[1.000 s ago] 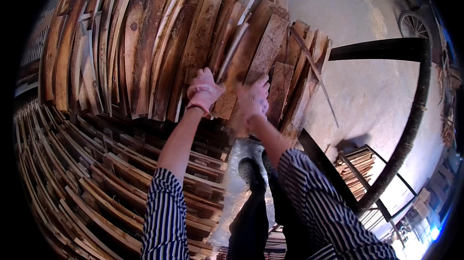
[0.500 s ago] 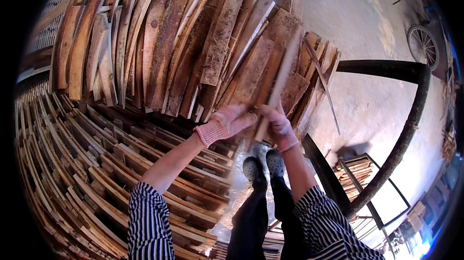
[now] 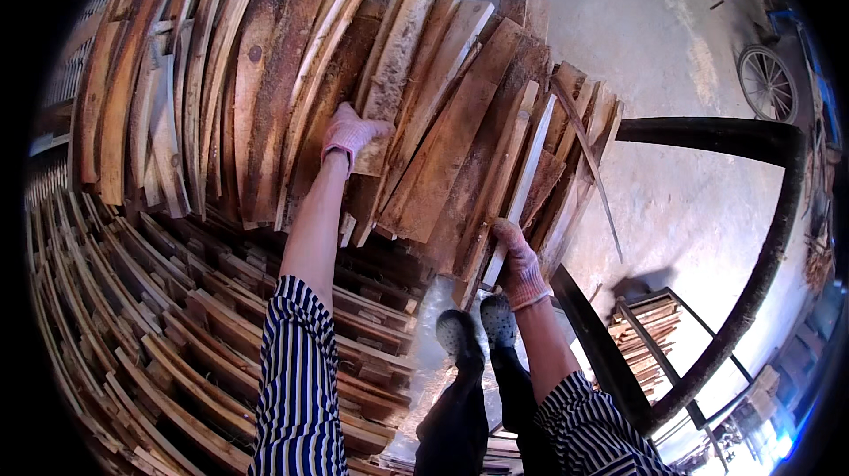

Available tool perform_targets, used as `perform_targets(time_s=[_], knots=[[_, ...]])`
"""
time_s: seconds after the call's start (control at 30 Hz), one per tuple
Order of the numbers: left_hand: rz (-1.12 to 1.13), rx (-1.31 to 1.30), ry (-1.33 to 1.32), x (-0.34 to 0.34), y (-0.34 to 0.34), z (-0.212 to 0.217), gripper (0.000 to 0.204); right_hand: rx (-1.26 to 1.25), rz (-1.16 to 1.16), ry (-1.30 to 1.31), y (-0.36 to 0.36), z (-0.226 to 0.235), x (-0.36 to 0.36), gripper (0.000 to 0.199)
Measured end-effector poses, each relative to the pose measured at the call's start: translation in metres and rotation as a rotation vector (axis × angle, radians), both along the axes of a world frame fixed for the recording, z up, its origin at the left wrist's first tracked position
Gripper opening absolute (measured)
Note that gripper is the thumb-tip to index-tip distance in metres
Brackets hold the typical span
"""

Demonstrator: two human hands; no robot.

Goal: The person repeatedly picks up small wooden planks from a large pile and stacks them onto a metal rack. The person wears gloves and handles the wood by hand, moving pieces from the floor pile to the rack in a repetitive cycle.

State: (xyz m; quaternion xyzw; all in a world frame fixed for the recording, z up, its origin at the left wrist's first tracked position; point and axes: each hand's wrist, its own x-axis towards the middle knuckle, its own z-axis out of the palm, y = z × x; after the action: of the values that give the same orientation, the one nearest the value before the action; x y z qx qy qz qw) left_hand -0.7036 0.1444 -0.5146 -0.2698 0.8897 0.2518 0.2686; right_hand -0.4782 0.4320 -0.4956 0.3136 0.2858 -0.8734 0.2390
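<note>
My left hand (image 3: 351, 133), in a pink work glove, grips the near end of a rough bark-edged plank (image 3: 400, 51) on top of the big heap of wooden slabs (image 3: 256, 87). Lower and to the right, my right hand (image 3: 517, 259), gloved the same way, holds the near end of a pale narrow board (image 3: 524, 175) that leans on the heap's right side. Both arms wear striped sleeves. My two grey shoes (image 3: 478, 327) stand just below the right hand.
Rows of stacked planks (image 3: 133, 326) fill the lower left. A black metal frame (image 3: 761, 211) curves along the right, with a small rack of boards (image 3: 650, 343) under it. A spoked wheel (image 3: 765, 82) stands on the concrete floor (image 3: 654, 42) at the far right.
My hands have split apart: the left reached up and left onto the bark-edged plank, the right dropped down and right, drawing the pale narrow board toward me.
</note>
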Motion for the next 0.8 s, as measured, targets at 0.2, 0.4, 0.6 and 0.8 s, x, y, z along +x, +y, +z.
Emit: perform_targets(time_s=[0.2, 0.4, 0.6, 0.8], knots=[[0.040, 0.410, 0.016, 0.075, 0.061, 0.065, 0.034, 0.239, 0.187, 0.141, 0.009, 0.028, -0.006, 0.086], [-0.076, 0.451, -0.181, 0.194, 0.117, 0.200, 0.089, 0.155, 0.195, -0.227, -0.013, 0.079, 0.016, 0.099], [-0.051, 0.452, -0.272, 0.184, 0.142, 0.290, 0.109, 0.087, 0.266, -0.156, 0.016, 0.173, 0.014, 0.077], [0.087, 0.628, 0.243, 0.288, 0.160, 0.447, 0.110, -0.086, 0.389, 0.206, 0.052, 0.314, 0.057, 0.053]])
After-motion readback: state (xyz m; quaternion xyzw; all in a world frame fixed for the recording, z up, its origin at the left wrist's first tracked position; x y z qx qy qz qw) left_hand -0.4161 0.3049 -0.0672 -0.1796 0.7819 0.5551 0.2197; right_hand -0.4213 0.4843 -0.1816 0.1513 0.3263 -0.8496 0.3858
